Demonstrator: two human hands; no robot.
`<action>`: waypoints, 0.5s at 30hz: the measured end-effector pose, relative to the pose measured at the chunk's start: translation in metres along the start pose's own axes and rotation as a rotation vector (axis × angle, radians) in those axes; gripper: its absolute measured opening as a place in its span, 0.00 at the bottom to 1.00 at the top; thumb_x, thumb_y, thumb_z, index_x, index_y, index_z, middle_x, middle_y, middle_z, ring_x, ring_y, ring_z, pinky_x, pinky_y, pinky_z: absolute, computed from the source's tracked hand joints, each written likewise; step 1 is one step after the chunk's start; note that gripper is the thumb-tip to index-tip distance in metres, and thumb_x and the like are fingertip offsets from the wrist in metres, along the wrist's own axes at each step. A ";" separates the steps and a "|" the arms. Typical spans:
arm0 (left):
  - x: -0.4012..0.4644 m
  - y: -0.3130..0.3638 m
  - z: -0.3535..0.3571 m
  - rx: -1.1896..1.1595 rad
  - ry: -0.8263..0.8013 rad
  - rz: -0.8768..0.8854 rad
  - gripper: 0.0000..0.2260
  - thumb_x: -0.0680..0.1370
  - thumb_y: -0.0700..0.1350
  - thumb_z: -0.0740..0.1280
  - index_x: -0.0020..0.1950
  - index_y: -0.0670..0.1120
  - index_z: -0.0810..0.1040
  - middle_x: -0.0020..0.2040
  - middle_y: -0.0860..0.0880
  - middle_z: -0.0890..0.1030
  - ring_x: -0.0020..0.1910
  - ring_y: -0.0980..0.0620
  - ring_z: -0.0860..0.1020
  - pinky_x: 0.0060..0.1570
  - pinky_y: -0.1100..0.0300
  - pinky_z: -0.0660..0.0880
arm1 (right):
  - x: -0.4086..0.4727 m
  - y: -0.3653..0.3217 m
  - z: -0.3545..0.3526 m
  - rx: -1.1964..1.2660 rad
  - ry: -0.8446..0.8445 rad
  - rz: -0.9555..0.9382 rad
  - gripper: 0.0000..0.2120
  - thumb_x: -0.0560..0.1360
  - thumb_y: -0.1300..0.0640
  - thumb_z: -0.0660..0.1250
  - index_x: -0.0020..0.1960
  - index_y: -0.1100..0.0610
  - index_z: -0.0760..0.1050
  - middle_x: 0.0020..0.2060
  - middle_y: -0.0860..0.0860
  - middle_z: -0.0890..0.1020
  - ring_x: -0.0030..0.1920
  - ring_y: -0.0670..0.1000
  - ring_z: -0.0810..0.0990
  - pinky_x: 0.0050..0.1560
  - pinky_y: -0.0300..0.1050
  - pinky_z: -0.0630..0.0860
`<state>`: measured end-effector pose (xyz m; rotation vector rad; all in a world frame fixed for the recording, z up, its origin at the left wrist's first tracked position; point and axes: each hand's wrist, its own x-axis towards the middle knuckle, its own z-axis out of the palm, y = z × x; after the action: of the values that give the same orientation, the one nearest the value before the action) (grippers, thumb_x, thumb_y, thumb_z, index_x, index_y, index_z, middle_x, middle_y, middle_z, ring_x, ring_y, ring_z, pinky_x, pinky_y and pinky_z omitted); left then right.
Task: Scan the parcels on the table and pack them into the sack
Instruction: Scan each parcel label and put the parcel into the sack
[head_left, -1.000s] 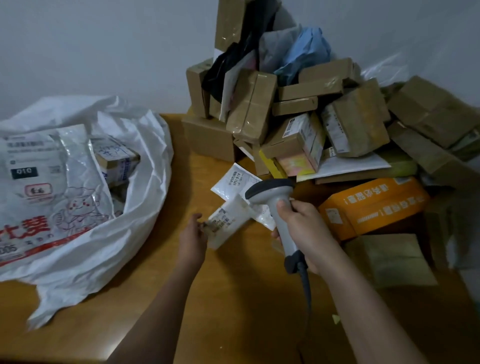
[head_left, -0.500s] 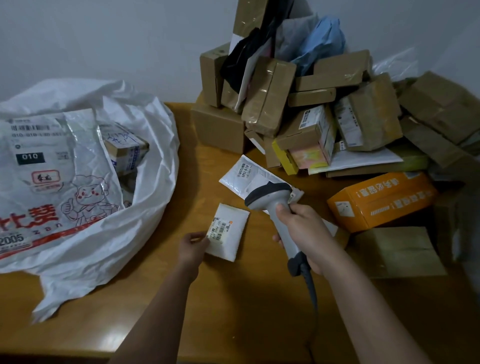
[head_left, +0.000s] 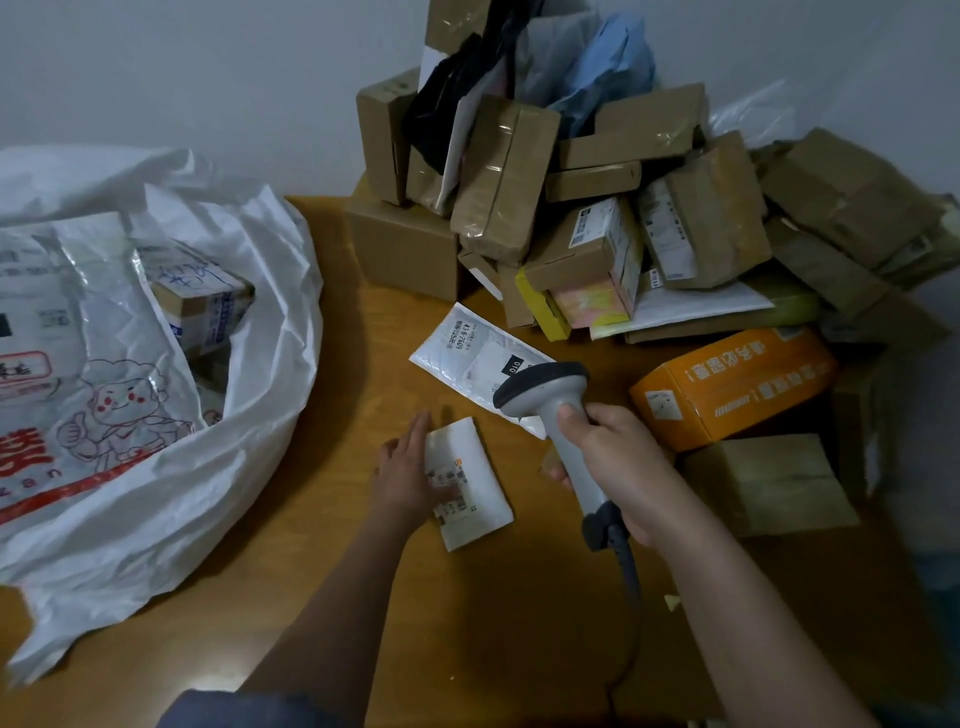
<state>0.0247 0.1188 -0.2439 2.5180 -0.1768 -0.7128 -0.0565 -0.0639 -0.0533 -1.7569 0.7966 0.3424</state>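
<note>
My left hand (head_left: 410, 475) rests flat, fingers straight, on a small white parcel (head_left: 467, 483) lying on the table (head_left: 467, 623), while my right hand (head_left: 618, 467) grips the scanner (head_left: 558, 415) just above and to its right. The sack (head_left: 249, 415) lies open at left with a box (head_left: 202, 306) inside; the parcel pile (head_left: 597, 218) stands behind, against the wall.

I'm seeing 1 white sack (head_left: 171, 467) w/ at least 1 box (head_left: 205, 306) showing inside it. I'm counting 2 white flat mailers on the table: 1 small (head_left: 470, 483), 1 bigger (head_left: 467, 353). 1 scanner (head_left: 561, 421), 1 orange box (head_left: 737, 384). Brown boxes in the pile (head_left: 597, 208): can't count exactly, approx. a dozen+.
</note>
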 end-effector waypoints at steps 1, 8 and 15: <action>0.002 0.000 0.002 0.042 -0.015 -0.010 0.49 0.70 0.52 0.77 0.80 0.57 0.46 0.78 0.51 0.58 0.76 0.43 0.55 0.71 0.41 0.62 | 0.000 0.001 -0.001 0.006 0.006 0.003 0.11 0.83 0.50 0.57 0.48 0.52 0.74 0.47 0.58 0.81 0.37 0.48 0.82 0.45 0.49 0.79; 0.001 -0.004 -0.003 -0.344 -0.028 -0.309 0.26 0.71 0.40 0.76 0.65 0.40 0.71 0.61 0.40 0.74 0.51 0.44 0.77 0.37 0.57 0.78 | -0.002 -0.001 -0.011 0.059 0.026 0.005 0.09 0.82 0.50 0.58 0.46 0.50 0.73 0.44 0.54 0.79 0.38 0.50 0.82 0.52 0.56 0.80; -0.011 -0.002 -0.030 -1.221 0.140 -0.451 0.07 0.79 0.30 0.63 0.56 0.33 0.71 0.56 0.34 0.76 0.45 0.42 0.79 0.34 0.62 0.81 | -0.010 -0.024 -0.020 0.025 0.002 -0.088 0.11 0.83 0.49 0.56 0.49 0.52 0.74 0.42 0.54 0.80 0.35 0.46 0.80 0.40 0.44 0.78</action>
<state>0.0310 0.1366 -0.2180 1.3951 0.6937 -0.5363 -0.0514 -0.0758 -0.0234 -1.7627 0.7192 0.2705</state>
